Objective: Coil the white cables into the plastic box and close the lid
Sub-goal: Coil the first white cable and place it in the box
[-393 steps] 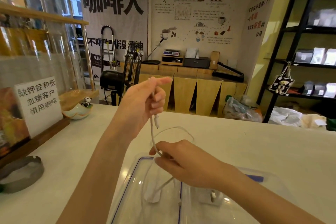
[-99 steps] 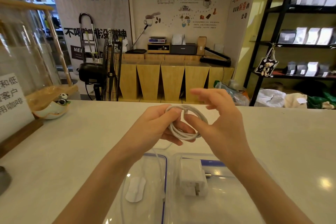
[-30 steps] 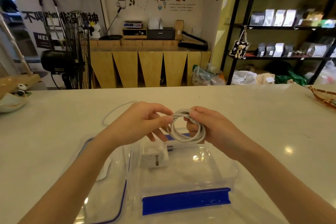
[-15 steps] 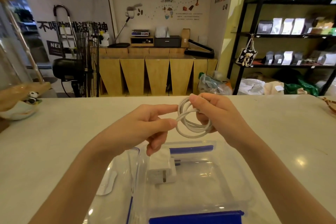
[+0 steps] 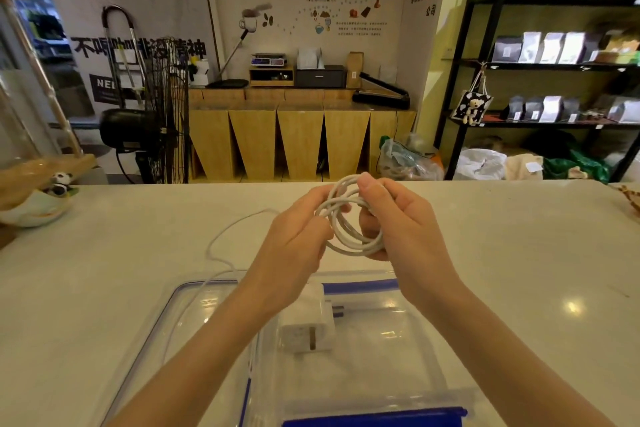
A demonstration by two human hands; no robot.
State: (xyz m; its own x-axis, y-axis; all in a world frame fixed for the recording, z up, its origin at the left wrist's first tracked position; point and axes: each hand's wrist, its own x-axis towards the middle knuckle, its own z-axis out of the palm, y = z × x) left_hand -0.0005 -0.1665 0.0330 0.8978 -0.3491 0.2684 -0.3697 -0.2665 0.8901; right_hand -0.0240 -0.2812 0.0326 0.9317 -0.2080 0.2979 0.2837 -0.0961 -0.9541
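Observation:
A white cable [image 5: 349,239] is wound into a small coil of several loops, held above the counter. My right hand [image 5: 401,229] grips the coil's right side with thumb on top. My left hand [image 5: 298,236] pinches the coil's left side. A loose tail of white cable [image 5: 221,236] trails left across the counter and down toward the lid. Below my hands sits the clear plastic box [image 5: 408,357] with blue clips, open. A white charger plug [image 5: 308,322] lies inside it. The clear lid [image 5: 194,315] with its blue seal lies flat to the left of the box.
The white counter [image 5: 104,270] stretches left and right. A small bowl with a panda figure [image 5: 38,198] stands at the far left edge. A woven item [image 5: 632,198] shows at the far right. Behind the counter are a fan, wooden cabinets and black shelves.
The camera has tipped up slightly. Both hands have kept hold of the coil and lifted it a little further from the box; a loose cable tail now shows to the left.

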